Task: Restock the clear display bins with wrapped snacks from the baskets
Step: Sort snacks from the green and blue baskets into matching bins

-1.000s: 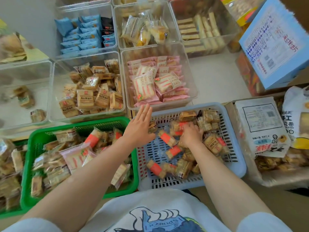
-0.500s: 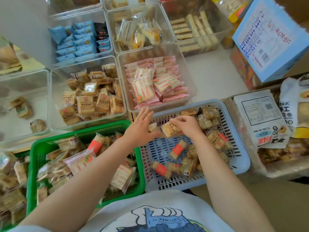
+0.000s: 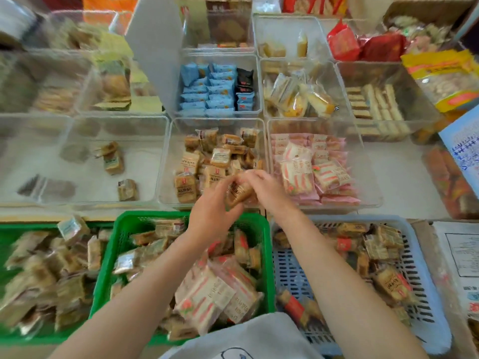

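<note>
progress: baskets (image 3: 425, 301) below the hands hold many snacks, bin (image 3: 166, 161) left of them nearly bare, so much is left | hands: left hand (image 3: 211, 208) and right hand (image 3: 261, 189) together, both pinching one brown snack (image 3: 237, 193) | snack: between the fingertips, above middle bin's (image 3: 171, 200) near edge

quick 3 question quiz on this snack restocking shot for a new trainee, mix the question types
1. True or false: both hands hold one brown wrapped snack over the clear bin of brown snacks.
2. The bin right of it holds: A) pink-wrapped snacks B) blue packets C) nothing.
3. What colour is the basket under the left forearm?

Key: 1 true; 2 A; 3 green.
</note>
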A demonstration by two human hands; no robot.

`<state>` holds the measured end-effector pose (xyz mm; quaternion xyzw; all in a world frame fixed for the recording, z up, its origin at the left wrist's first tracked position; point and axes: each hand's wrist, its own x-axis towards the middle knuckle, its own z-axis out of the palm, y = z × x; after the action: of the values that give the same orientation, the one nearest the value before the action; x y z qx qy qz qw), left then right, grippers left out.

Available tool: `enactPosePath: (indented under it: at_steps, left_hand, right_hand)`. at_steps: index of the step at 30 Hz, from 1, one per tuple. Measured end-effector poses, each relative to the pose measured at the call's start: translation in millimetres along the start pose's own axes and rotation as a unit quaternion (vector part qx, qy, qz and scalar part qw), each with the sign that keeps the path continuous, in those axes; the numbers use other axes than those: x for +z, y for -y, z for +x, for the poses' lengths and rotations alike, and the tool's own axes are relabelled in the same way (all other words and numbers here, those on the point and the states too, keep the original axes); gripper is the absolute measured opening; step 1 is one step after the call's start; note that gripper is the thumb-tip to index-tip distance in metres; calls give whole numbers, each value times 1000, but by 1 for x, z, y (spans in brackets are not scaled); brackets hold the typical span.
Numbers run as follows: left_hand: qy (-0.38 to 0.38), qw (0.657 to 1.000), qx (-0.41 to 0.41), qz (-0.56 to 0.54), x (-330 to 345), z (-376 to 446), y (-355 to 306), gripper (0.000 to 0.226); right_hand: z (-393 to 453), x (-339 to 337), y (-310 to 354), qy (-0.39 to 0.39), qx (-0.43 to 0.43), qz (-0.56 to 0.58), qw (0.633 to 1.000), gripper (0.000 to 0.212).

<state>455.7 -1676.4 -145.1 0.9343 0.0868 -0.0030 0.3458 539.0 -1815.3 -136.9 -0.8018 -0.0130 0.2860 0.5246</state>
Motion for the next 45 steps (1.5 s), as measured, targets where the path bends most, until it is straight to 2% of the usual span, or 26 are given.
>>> enactPosePath:
  at_steps: [3, 6, 8, 9, 11, 13, 15, 18, 21, 26, 29, 31, 33, 35, 38, 41, 45]
  left_hand:
    - [-60, 995, -60, -60, -30, 26, 39, 56]
    - [-110, 988, -91, -65, -51, 65, 65, 46]
    - [-121, 985, -104, -71, -52, 90, 76, 40]
    - [-121, 984, -105, -72, -48, 101, 83, 37]
    - [-89, 988, -106, -67, -35, 114, 97, 36]
    - [-5, 993, -113, -46, -20, 118, 109, 42]
    - [68, 993, -96, 22, -9, 114, 117, 50]
    - [56, 994, -51, 75, -3, 105, 123, 51]
    - [23, 995, -54, 85, -2, 89, 128, 52]
    - [75, 986, -55, 138, 2, 58, 122, 60]
    - [6, 994, -49, 93, 5, 45, 105, 60]
    - [-45, 997, -20, 53, 10, 34, 81, 58]
    - [-62, 998, 26, 20, 21, 20, 51, 53]
    - [-36, 998, 60, 4, 40, 8, 23, 49]
    - [72, 994, 78, -11, 75, -5, -15, 53]
    - [104, 990, 90, 19, 114, -9, -44, 64]
    - [122, 983, 79, 110, 161, -2, -74, 72]
  right_hand:
    - [19, 26, 13, -10, -27, -23, 999, 41]
    - [39, 44, 13, -52, -54, -127, 989, 33]
    - [46, 55, 10, -49, -66, -188, 979, 26]
    - [48, 61, 7, -36, -82, -236, 968, 30]
    - [47, 76, -2, 2, -133, -335, 933, 40]
    - [44, 87, -12, 24, -168, -413, 895, 43]
    - [45, 89, -18, 14, -171, -450, 876, 41]
    - [52, 89, -17, -9, -161, -458, 874, 44]
    - [67, 90, -10, -41, -171, -469, 866, 46]
    - [82, 92, -3, -82, -147, -470, 867, 50]
    - [65, 87, -5, -81, -149, -411, 896, 51]
    - [38, 70, -14, -113, -165, -347, 916, 44]
    - [6, 44, -35, -148, -164, -304, 927, 36]
    - [-21, 11, -71, -172, -125, -275, 938, 24]
    - [-42, -45, -133, -206, -7, -273, 940, 18]
    - [-46, -103, -180, -230, 85, -265, 933, 30]
    - [-38, -171, -227, -230, 133, -262, 928, 41]
